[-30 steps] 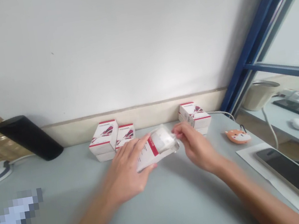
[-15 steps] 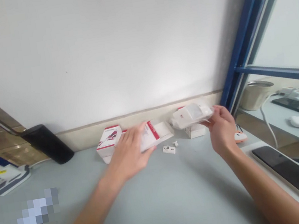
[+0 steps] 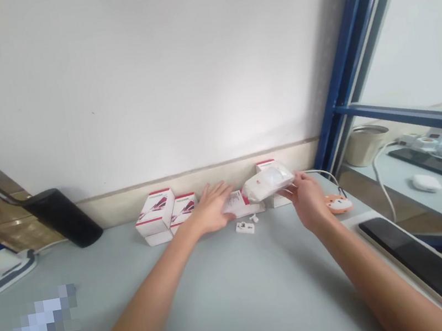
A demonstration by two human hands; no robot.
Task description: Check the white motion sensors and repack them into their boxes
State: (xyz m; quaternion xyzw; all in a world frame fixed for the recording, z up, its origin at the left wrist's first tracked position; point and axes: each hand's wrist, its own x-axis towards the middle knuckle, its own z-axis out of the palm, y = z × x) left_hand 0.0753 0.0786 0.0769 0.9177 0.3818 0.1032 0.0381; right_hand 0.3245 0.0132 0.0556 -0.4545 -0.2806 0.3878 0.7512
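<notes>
Moved left since the earlier head view, white bagged device [image 3: 268,182] now clamped between fingers and thumb of right hand [image 3: 308,199], held up over grey table [image 3: 242,296], with left hand [image 3: 211,209] open, fingers spread, touching red-striped white box [image 3: 237,202], small white plastic part [image 3: 245,227] just beside.

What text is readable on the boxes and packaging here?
Nothing can be read with certainty in this view.
White box with red band: line of print on top, too small to read.
White box beside it: print too small to read.
Open box under the left hand: print blurred.
Packet in the right hand: no readable text.
</notes>
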